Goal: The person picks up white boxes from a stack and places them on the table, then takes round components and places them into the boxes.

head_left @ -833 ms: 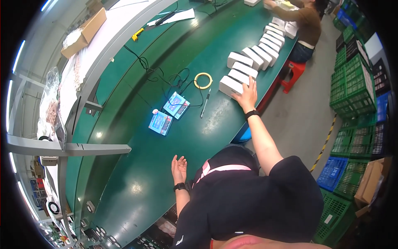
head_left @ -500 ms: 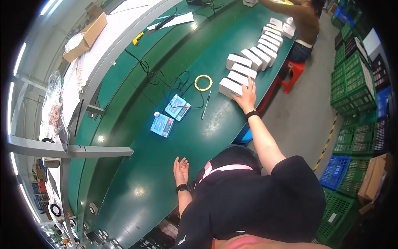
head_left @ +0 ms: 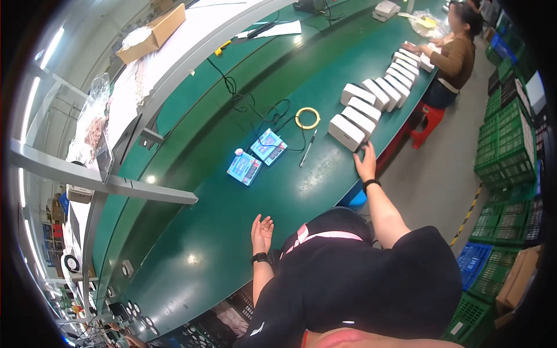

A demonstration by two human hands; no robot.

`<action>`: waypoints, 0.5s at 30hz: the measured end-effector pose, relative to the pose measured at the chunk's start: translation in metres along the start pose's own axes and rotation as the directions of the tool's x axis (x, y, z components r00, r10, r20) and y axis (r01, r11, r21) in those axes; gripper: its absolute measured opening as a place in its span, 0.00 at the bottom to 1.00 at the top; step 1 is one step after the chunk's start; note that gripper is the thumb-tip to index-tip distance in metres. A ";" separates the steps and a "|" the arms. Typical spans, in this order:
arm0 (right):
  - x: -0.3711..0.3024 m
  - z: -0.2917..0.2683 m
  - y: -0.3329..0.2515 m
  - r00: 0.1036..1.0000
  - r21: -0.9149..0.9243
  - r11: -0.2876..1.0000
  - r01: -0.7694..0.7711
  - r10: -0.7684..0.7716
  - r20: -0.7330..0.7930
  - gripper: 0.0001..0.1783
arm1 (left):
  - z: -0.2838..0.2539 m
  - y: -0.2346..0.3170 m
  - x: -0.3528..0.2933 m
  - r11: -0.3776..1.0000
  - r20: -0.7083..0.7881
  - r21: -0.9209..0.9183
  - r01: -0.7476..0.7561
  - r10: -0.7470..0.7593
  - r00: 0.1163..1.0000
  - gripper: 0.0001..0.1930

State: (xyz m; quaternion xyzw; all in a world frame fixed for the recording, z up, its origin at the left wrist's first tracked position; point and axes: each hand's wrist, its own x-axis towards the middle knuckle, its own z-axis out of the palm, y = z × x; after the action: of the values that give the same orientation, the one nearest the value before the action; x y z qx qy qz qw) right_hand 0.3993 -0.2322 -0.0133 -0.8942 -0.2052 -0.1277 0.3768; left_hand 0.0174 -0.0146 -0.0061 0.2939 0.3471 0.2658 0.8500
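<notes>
The right hand (head_left: 365, 163) has its fingers a little apart, right by the nearest white box (head_left: 347, 133), which is at its eleven o'clock. I can't tell if they touch. More white boxes (head_left: 380, 94) run toward one o'clock. The left hand (head_left: 263, 232), at eight o'clock, is loosely spread, palm up. A pen (head_left: 308, 148) lies near nine o'clock, with two glowing gadgets (head_left: 269, 147) past it.

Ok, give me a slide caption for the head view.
Right hand by the near end of a row of white boxes on a green table; left hand open, empty.
</notes>
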 end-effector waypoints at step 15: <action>-0.061 0.000 -0.015 0.998 -0.020 0.998 -0.055 0.055 -0.018 0.19 | -0.001 0.002 0.002 0.999 -0.003 0.004 0.043 -0.043 0.999 0.19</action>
State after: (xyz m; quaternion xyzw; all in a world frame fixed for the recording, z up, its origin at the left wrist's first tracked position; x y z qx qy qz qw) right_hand 0.3384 -0.2392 -0.0278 -0.9022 -0.1761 -0.1270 0.3728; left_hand 0.0174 -0.0114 -0.0069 0.2879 0.3550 0.2472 0.8544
